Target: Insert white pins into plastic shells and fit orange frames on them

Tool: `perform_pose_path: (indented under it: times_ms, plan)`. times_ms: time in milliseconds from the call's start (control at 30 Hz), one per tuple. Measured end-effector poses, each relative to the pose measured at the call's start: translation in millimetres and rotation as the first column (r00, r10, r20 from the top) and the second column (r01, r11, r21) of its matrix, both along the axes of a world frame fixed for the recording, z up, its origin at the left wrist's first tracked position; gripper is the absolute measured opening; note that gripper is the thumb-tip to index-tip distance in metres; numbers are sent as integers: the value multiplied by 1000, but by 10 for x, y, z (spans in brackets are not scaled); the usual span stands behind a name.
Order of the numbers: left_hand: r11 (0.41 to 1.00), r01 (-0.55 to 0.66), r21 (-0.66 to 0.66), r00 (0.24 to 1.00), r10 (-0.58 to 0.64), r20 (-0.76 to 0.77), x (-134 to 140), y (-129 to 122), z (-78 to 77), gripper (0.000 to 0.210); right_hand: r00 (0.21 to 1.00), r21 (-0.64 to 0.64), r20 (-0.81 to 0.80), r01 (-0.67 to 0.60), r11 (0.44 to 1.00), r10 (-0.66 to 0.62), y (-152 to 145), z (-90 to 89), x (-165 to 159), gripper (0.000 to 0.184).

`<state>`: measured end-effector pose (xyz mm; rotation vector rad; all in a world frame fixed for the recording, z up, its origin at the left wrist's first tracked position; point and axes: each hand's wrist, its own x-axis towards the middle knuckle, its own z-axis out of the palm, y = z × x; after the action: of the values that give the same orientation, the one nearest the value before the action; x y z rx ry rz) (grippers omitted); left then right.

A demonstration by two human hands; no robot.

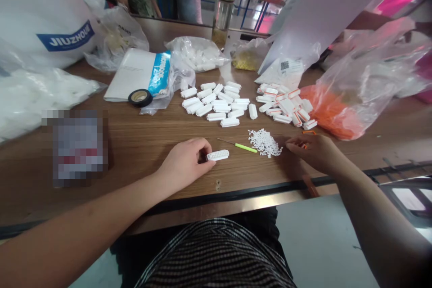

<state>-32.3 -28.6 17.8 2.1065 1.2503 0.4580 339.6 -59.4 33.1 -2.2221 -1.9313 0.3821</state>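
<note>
My left hand [189,162] grips a white plastic connector housing [218,155] between thumb and fingers, its face with rows of small holes turned up. To the right, my right hand [310,150] is closed just above the table, fingertips pressed together; what they hold is hidden. Orange plastic strips [308,132] lie against and just beyond this hand, one partly under its fingers. Between the hands are a heap of tiny white plugs [265,142] and a thin pick with a green handle [245,147].
White housings [221,107] lie beyond the pick; others with orange strips [283,107] are to their right. Behind stand a bottle [222,15], a black tape roll [140,97] and bags of parts [197,54]. A bag of orange pieces [337,112] sits at right.
</note>
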Motion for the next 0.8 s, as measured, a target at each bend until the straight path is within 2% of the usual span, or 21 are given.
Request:
perform_pose_path:
  times_ms: [233, 400, 600, 700, 800]
  plan:
    - [1000, 1, 1, 1000, -1, 0, -1, -1, -1, 12, 994, 32, -89, -59, 998, 62, -11, -34, -34, 22]
    - [1000, 1, 6, 1000, -1, -8, 0, -2, -12, 12, 995, -8, -92, -24, 1000, 23, 19, -89, -117, 24]
    - [1000, 7, -4, 1000, -7, -16, -7, -1, -9, 13, 998, -35, 32, 63, 997, -62, 80, -18, -113, 20]
    - [1000, 4, -10, 1000, -4, -12, -9, 0, -9, 13, 996, -23, -5, 88, 996, -88, 86, 15, -39, 25]
    - [1000, 3, -5, 1000, -3, -8, -5, 0, -4, 13, 996, -2, -64, 57, 998, -57, 83, 2, 38, 27]
